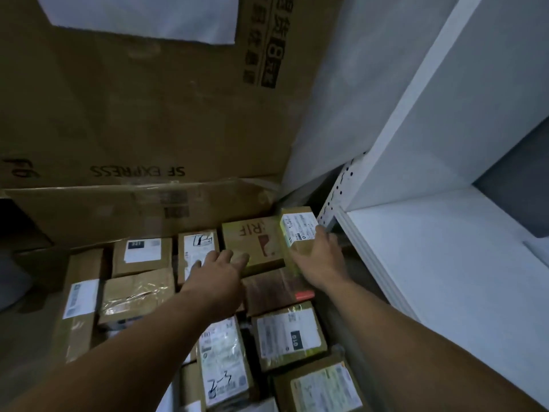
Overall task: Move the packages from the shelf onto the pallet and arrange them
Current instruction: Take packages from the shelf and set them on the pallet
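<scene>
Centre right, the right hand (320, 258) curls round a small white-labelled brown cardboard box (298, 230) beside the white metal shelf (430, 248); the left hand (219, 270), fingers spread and empty, is above brown cardboard packages (142, 254) mid-frame

Left hand (218, 264) and right hand (319, 257) are bare, forearms too

We are facing a dim grey wall (356, 84); a white metal shelf (439, 251) is standing beside it on our right
</scene>
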